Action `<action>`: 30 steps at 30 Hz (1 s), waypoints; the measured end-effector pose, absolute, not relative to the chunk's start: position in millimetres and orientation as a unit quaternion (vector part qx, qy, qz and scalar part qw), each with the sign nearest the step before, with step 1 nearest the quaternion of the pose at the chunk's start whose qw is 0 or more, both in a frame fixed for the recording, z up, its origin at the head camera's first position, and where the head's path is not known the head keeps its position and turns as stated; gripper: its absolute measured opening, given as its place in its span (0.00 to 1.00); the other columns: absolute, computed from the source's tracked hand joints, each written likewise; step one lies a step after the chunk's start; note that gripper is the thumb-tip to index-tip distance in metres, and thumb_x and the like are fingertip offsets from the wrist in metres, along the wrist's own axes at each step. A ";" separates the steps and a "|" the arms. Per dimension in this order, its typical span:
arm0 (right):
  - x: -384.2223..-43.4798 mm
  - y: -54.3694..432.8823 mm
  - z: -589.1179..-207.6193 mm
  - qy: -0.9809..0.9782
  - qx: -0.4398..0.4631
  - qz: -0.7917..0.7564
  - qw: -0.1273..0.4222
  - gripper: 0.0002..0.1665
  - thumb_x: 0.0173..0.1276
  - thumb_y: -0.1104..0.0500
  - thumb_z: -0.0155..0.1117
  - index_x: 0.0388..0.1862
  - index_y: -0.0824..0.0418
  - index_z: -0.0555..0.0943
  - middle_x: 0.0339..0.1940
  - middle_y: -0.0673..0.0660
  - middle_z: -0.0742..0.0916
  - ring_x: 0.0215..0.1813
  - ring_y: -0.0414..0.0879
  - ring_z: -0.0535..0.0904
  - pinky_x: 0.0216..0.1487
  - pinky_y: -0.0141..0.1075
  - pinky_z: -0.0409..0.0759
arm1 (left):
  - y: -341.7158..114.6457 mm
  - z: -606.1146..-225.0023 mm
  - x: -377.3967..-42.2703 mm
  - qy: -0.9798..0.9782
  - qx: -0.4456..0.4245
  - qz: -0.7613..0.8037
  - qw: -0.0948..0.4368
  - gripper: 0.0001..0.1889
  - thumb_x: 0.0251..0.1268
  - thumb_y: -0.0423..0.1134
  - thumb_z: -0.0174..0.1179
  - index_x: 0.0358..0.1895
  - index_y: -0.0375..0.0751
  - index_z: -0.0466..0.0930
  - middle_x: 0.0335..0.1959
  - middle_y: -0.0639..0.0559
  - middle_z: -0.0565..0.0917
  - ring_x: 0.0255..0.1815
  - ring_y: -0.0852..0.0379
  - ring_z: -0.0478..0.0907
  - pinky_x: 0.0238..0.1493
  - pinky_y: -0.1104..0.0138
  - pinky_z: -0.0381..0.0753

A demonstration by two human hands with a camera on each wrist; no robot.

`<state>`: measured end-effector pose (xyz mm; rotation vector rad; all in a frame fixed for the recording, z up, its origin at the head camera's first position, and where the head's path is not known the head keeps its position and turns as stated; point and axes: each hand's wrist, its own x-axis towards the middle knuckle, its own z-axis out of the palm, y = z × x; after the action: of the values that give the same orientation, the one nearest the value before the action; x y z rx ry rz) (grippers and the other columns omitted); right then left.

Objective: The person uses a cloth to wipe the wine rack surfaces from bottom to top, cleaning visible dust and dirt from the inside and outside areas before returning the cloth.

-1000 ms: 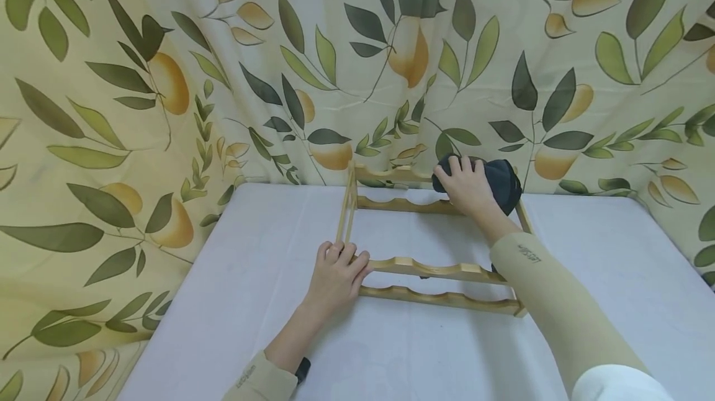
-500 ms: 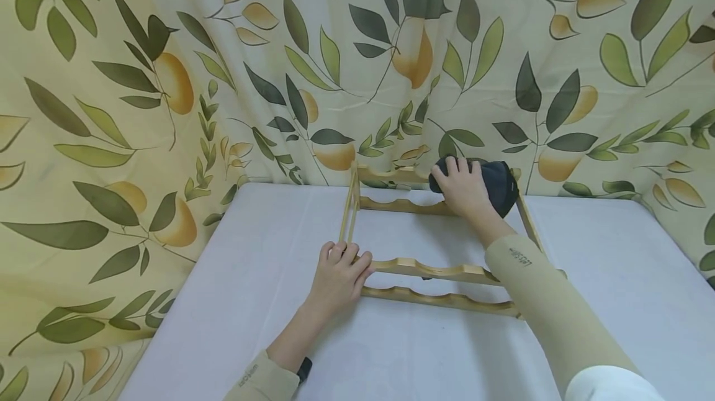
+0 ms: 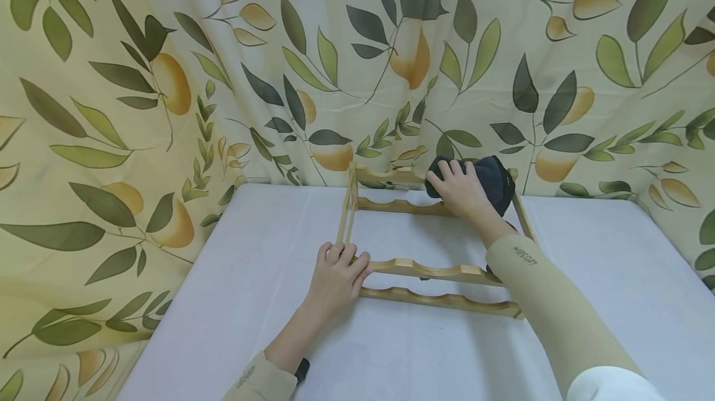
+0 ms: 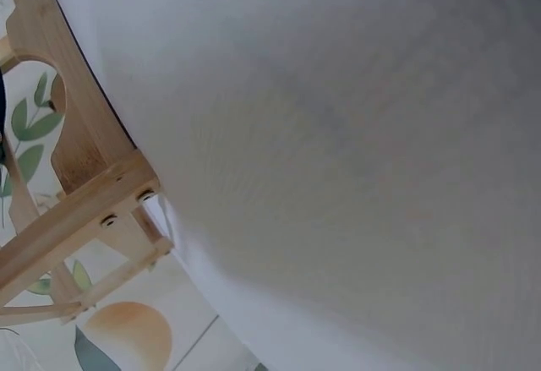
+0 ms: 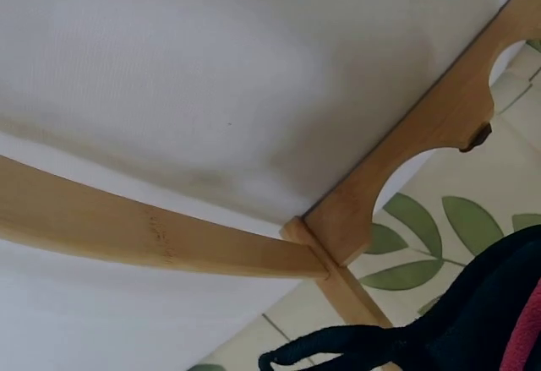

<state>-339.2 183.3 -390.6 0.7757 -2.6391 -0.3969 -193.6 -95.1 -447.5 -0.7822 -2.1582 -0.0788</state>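
Observation:
A light wooden rack (image 3: 430,269) with scalloped rails stands on the white table. At its front left corner, my left hand (image 3: 337,274) grips the upper front rail. My right hand (image 3: 463,190) holds a dark navy fabric bundle (image 3: 497,180) at the rack's back right, over the upper rear rail; fingers curl over its left part. In the right wrist view the bundle (image 5: 461,329) shows a thin dark loop and a strip of red-pink fabric; its exact kind is unclear. The left wrist view shows a corner of the rack (image 4: 80,206), but not the hand.
A leaf-and-fruit patterned curtain (image 3: 268,47) hangs right behind the table and along the left. White table surface (image 3: 268,221) lies around the rack. A small dark piece (image 5: 478,137) sits at a scallop's tip.
My right hand and the navy bundle have shifted slightly left along the rear rail. My left hand and the rack have stayed in place.

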 end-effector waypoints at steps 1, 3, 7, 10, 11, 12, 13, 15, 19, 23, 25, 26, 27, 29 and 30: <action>-339.2 182.8 -390.7 -0.938 0.267 -0.137 0.175 0.33 0.49 0.57 0.73 0.50 0.58 0.65 0.50 0.66 0.68 0.52 0.63 0.65 0.50 0.59 0.64 | -95.3 -447.6 -193.6 -0.857 -0.310 -0.031 0.410 0.20 0.73 0.51 0.31 0.34 0.49 0.73 0.32 0.53 0.69 0.38 0.52 0.64 0.44 0.58 0.66; -339.0 182.3 -390.6 -0.948 0.242 -0.125 0.166 0.35 0.48 0.55 0.73 0.51 0.58 0.65 0.51 0.67 0.68 0.53 0.64 0.65 0.50 0.59 0.63 | -95.8 -447.8 -193.7 -0.856 -0.311 -0.032 0.412 0.20 0.73 0.51 0.31 0.34 0.49 0.73 0.31 0.52 0.69 0.38 0.52 0.64 0.44 0.58 0.66; -337.7 182.8 -390.5 -0.967 0.181 -0.086 0.156 0.38 0.48 0.54 0.72 0.55 0.60 0.64 0.53 0.70 0.68 0.54 0.66 0.63 0.50 0.61 0.61 | -95.8 -448.6 -194.4 -0.852 -0.313 -0.031 0.417 0.20 0.73 0.51 0.31 0.34 0.49 0.73 0.31 0.52 0.69 0.38 0.52 0.64 0.43 0.58 0.66; -337.2 183.1 -391.2 -0.971 0.164 -0.081 0.157 0.39 0.49 0.54 0.71 0.56 0.60 0.63 0.52 0.70 0.67 0.53 0.66 0.63 0.49 0.61 0.61 | -95.7 -449.5 -194.7 -0.853 -0.314 -0.031 0.415 0.20 0.73 0.51 0.31 0.34 0.49 0.73 0.31 0.52 0.69 0.38 0.52 0.64 0.43 0.58 0.66; -337.1 183.1 -391.5 -0.969 0.167 -0.087 0.161 0.38 0.49 0.54 0.72 0.56 0.59 0.63 0.52 0.70 0.68 0.53 0.66 0.63 0.49 0.61 0.61 | -95.5 -449.7 -194.8 -0.854 -0.314 -0.031 0.414 0.20 0.73 0.51 0.31 0.34 0.49 0.73 0.31 0.52 0.69 0.38 0.52 0.64 0.44 0.58 0.66; -337.0 182.9 -391.8 -0.966 0.175 -0.093 0.166 0.38 0.48 0.54 0.72 0.55 0.59 0.64 0.51 0.70 0.68 0.52 0.66 0.64 0.48 0.61 0.62 | -95.4 -449.9 -195.0 -0.854 -0.315 -0.031 0.414 0.20 0.73 0.51 0.31 0.34 0.49 0.72 0.31 0.52 0.69 0.38 0.52 0.64 0.44 0.58 0.66; -336.8 182.4 -392.0 -0.962 0.188 -0.102 0.172 0.37 0.48 0.54 0.73 0.54 0.59 0.64 0.51 0.69 0.68 0.52 0.66 0.64 0.48 0.60 0.63 | -95.3 -450.0 -195.0 -0.854 -0.315 -0.032 0.413 0.19 0.73 0.51 0.31 0.34 0.49 0.72 0.31 0.52 0.69 0.38 0.52 0.64 0.44 0.58 0.65; -336.8 180.4 -392.7 -0.949 0.222 -0.126 0.184 0.34 0.50 0.55 0.72 0.52 0.59 0.64 0.50 0.68 0.68 0.51 0.65 0.65 0.47 0.59 0.65 | -95.1 -449.9 -195.2 -0.853 -0.315 -0.032 0.415 0.19 0.73 0.51 0.31 0.34 0.48 0.72 0.31 0.52 0.69 0.38 0.52 0.64 0.43 0.58 0.66; -337.7 173.6 -392.8 -0.928 0.275 -0.165 0.189 0.26 0.57 0.61 0.66 0.51 0.57 0.64 0.49 0.66 0.69 0.49 0.63 0.67 0.47 0.56 0.67 | -96.2 -449.1 -194.9 -0.852 -0.317 -0.032 0.417 0.19 0.73 0.51 0.31 0.34 0.48 0.71 0.31 0.52 0.68 0.39 0.52 0.64 0.43 0.58 0.66; -337.6 175.0 -391.5 -0.945 0.243 -0.149 0.160 0.29 0.56 0.59 0.68 0.53 0.57 0.64 0.52 0.66 0.68 0.53 0.64 0.65 0.51 0.58 0.64 | -95.9 -449.2 -195.4 -0.850 -0.320 -0.031 0.418 0.19 0.73 0.51 0.31 0.34 0.48 0.71 0.31 0.52 0.68 0.38 0.53 0.64 0.42 0.58 0.67; -337.2 177.3 -390.5 -0.960 0.204 -0.120 0.152 0.33 0.53 0.56 0.70 0.54 0.58 0.64 0.53 0.68 0.68 0.54 0.66 0.64 0.51 0.60 0.62 | -95.6 -449.7 -196.0 -0.846 -0.321 -0.030 0.424 0.19 0.73 0.50 0.31 0.34 0.48 0.72 0.30 0.52 0.68 0.37 0.53 0.64 0.42 0.59 0.67; -336.9 178.1 -390.4 -0.965 0.187 -0.104 0.154 0.35 0.51 0.56 0.71 0.54 0.59 0.64 0.52 0.69 0.68 0.54 0.66 0.64 0.50 0.60 0.61 | -95.5 -449.5 -196.1 -0.845 -0.321 -0.029 0.428 0.19 0.73 0.50 0.31 0.34 0.48 0.72 0.30 0.52 0.68 0.37 0.53 0.64 0.41 0.59 0.67; -336.5 178.7 -390.1 -0.968 0.171 -0.090 0.157 0.36 0.50 0.56 0.71 0.54 0.61 0.64 0.52 0.70 0.68 0.54 0.67 0.63 0.50 0.61 0.61 | -95.3 -449.3 -196.0 -0.844 -0.320 -0.028 0.430 0.20 0.73 0.50 0.31 0.34 0.48 0.72 0.30 0.52 0.68 0.37 0.53 0.64 0.41 0.59 0.67; -335.8 179.7 -390.0 -0.973 0.147 -0.074 0.163 0.37 0.48 0.55 0.72 0.54 0.62 0.64 0.51 0.71 0.68 0.53 0.67 0.63 0.49 0.61 0.61 | -94.8 -449.1 -196.2 -0.843 -0.321 -0.028 0.432 0.19 0.73 0.50 0.31 0.33 0.48 0.72 0.30 0.52 0.68 0.37 0.52 0.64 0.41 0.59 0.67; -335.4 180.0 -389.9 -0.972 0.145 -0.070 0.170 0.37 0.47 0.56 0.72 0.54 0.62 0.64 0.50 0.71 0.68 0.52 0.67 0.64 0.48 0.61 0.61 | -94.4 -448.8 -196.2 -0.844 -0.321 -0.028 0.430 0.19 0.73 0.50 0.31 0.33 0.48 0.72 0.30 0.52 0.68 0.37 0.52 0.64 0.41 0.59 0.67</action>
<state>-335.4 180.0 -389.9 0.4110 -2.7625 -0.1990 -196.2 -94.4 -448.8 -0.8002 -2.1052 -0.0706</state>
